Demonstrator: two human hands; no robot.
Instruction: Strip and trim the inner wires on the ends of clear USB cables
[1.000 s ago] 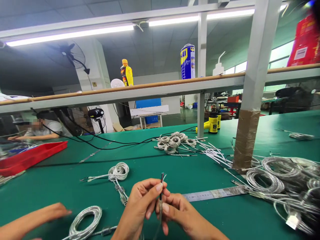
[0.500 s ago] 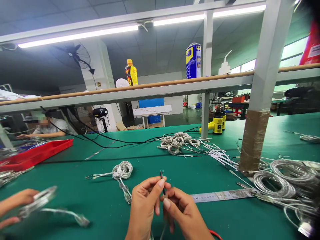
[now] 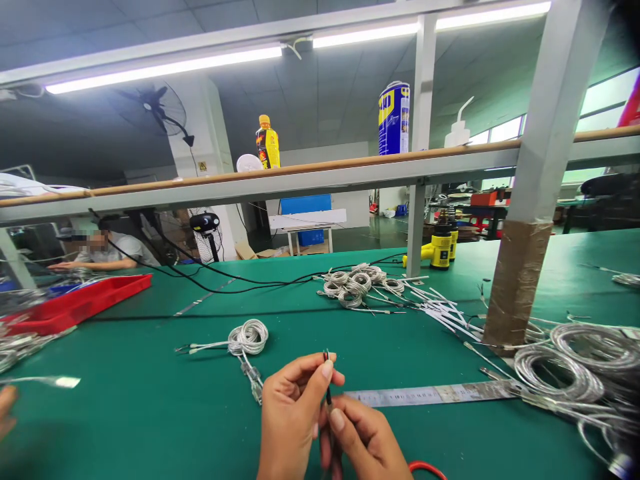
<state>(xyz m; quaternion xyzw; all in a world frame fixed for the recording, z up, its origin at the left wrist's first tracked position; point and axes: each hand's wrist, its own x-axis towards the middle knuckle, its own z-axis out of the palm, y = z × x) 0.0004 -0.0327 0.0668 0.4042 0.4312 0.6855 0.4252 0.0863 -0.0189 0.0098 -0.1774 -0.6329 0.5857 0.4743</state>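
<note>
Hands close on one thin dark cable end (image 3: 328, 395), held just above the table (image 3: 150, 420). Left hand (image 3: 293, 417) pinches it near the tip between thumb and forefinger; right hand (image 3: 363, 437) grips just below, fingers curled. Cable end stands nearly upright, just left of the near end of the steel ruler (image 3: 430, 395). Tip too small to read clearly.

Risks, as judged: so fine a pinch could slip, and a hard squeeze or twist could kink or snap the thin end. Once dropped, it could tangle in the clear-sheathed cable coils (image 3: 560, 370) to the right. Red tool handle (image 3: 425, 469), possibly scissors, lies by the right hand; a careless wrist could knock it. Another person's hand (image 3: 6, 410) sits well apart, at far left.
</note>
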